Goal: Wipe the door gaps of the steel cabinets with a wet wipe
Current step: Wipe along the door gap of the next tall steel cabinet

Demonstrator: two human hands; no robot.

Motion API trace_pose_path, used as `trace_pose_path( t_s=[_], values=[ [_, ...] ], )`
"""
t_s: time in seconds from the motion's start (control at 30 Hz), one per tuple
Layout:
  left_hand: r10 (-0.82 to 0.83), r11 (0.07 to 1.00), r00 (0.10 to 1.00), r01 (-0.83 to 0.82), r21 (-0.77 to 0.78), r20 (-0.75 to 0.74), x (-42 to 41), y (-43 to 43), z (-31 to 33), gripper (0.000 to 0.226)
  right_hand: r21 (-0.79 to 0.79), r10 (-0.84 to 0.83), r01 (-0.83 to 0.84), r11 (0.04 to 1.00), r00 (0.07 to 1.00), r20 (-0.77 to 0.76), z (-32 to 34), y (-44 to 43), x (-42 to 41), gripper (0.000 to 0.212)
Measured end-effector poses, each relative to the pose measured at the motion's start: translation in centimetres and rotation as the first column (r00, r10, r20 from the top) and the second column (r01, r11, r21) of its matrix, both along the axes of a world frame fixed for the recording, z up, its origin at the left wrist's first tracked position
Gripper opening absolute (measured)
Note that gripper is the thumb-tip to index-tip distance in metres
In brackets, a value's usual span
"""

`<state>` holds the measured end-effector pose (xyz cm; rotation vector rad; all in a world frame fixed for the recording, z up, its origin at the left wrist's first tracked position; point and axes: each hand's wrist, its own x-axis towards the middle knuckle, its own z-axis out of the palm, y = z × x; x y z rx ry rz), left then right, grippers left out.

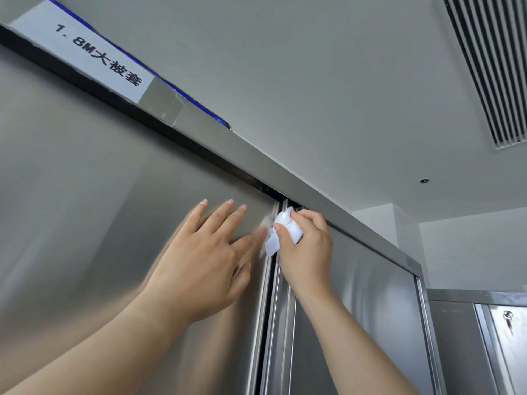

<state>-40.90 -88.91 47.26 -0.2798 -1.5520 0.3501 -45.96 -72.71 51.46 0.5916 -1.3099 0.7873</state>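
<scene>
Where the two brushed-steel cabinet doors meet, the right hand [305, 246] has a crumpled white wet wipe [285, 232] bunched between its thumb and curled fingers. It presses the wipe against the top of the dark vertical door gap [268, 323], just under the steel top rail [256, 155]. A loose tail of wipe hangs below the thumb.

Left hand [205, 258]: fingers straight and spread, laid flat on the left steel door panel [85, 195] just beside the gap, holding nothing. Slightly blurred.

Key relation: the gap's long axis runs straight down from the grip and passes between the two forearms. Nearly all of its length lies below the wipe. The right hand is on the seam, the left only alongside it.

Judgement: the stroke is at its upper end, and the next move calls for a downward drag with the wipe kept wedged in the seam.
</scene>
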Motion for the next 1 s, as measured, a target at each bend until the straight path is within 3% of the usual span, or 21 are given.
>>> trace_pose_path(
  t_s=[0.27,0.77,1.0],
  values=[
    [-0.005,1.0,1.0,0.005,0.003,-0.015,-0.1,0.1,0.0,0.052,-0.097,0.079,-0.082,0.992,0.996,-0.041,-0.2,-0.7,-0.5,0.02],
    [0.054,0.999,0.999,-0.054,0.008,0.01,0.3,0.3,0.0,0.047,-0.016,0.132,-0.132,0.991,0.991,0.003,-1.0,0.0,0.0,0.025],
    [0.091,0.996,0.995,-0.092,0.011,0.037,0.3,0.2,-0.1,0.048,-0.068,0.201,-0.199,0.978,0.979,0.027,0.6,-0.2,0.1,0.025]
  ],
)
